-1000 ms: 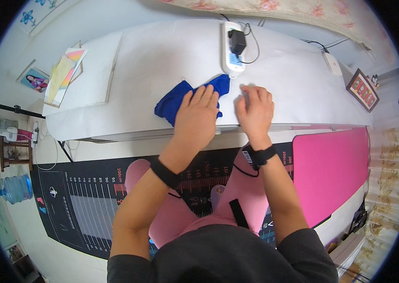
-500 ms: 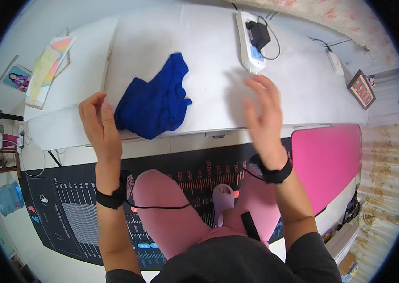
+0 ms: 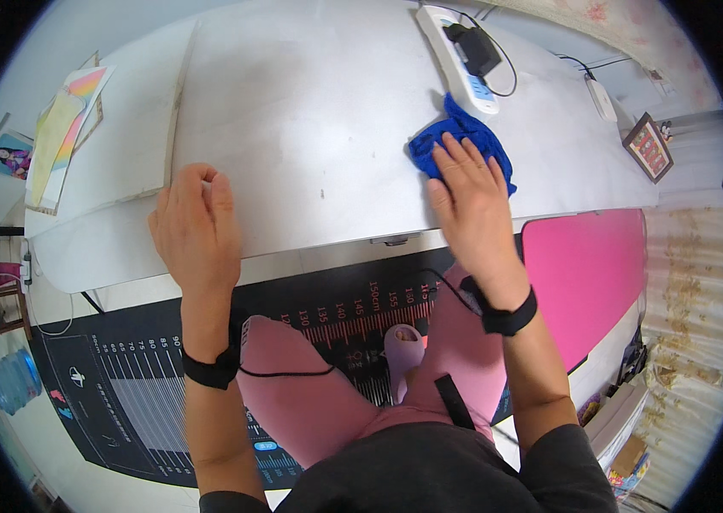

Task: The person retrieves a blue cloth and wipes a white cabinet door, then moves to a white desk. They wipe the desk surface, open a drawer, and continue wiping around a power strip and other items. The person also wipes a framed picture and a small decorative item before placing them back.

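A crumpled blue cloth (image 3: 464, 126) lies on the white tabletop (image 3: 293, 111), just in front of the power strip. My right hand (image 3: 473, 192) presses flat on the cloth, fingers stretched out and slightly apart over it. Part of the cloth is hidden under the palm. At the table's front edge, on the left, my left hand (image 3: 197, 224) has its fingers curled in, with the thumb beside them. Nothing shows in that hand. Small dark specks mark the tabletop between the two hands.
A white power strip (image 3: 451, 60) with a black adapter (image 3: 474, 50) and cable stands behind the cloth. Papers (image 3: 67, 137) and a photo (image 3: 11, 156) lie far left. A framed picture (image 3: 648, 147) stands at the right. A pink board (image 3: 584, 282) is right of my knees.
The blue cloth has gone from beside my left hand to the right, where my right hand now lies on it. My left hand's fingers have curled in further.
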`<control>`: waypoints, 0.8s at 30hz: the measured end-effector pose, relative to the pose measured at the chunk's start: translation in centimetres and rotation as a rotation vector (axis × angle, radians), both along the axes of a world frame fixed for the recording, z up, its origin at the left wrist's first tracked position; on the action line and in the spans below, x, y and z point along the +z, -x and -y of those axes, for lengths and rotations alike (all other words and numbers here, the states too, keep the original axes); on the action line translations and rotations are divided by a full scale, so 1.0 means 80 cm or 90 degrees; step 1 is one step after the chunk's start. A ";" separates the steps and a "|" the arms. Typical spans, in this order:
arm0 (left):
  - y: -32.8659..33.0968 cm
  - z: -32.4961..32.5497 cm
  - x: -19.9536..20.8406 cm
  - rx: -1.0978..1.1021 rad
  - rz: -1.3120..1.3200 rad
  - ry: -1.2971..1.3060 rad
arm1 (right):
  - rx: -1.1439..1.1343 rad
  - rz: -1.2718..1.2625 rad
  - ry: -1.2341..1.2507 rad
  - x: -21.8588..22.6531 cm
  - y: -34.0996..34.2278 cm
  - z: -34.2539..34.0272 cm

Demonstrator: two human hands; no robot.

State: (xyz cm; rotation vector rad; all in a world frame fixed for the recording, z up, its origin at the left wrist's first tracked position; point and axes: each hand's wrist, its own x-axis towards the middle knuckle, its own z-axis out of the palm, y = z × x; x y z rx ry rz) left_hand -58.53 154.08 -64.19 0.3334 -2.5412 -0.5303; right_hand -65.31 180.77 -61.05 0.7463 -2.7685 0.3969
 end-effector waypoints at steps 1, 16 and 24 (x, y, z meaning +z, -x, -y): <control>0.005 -0.002 -0.002 0.015 -0.031 -0.038 | 0.042 -0.013 0.002 -0.002 -0.008 0.015; 0.013 -0.013 0.002 0.080 0.043 0.084 | 0.132 0.024 0.071 -0.016 -0.018 0.047; 0.015 -0.013 -0.003 0.114 0.056 0.117 | 0.168 0.109 0.101 0.001 0.005 0.085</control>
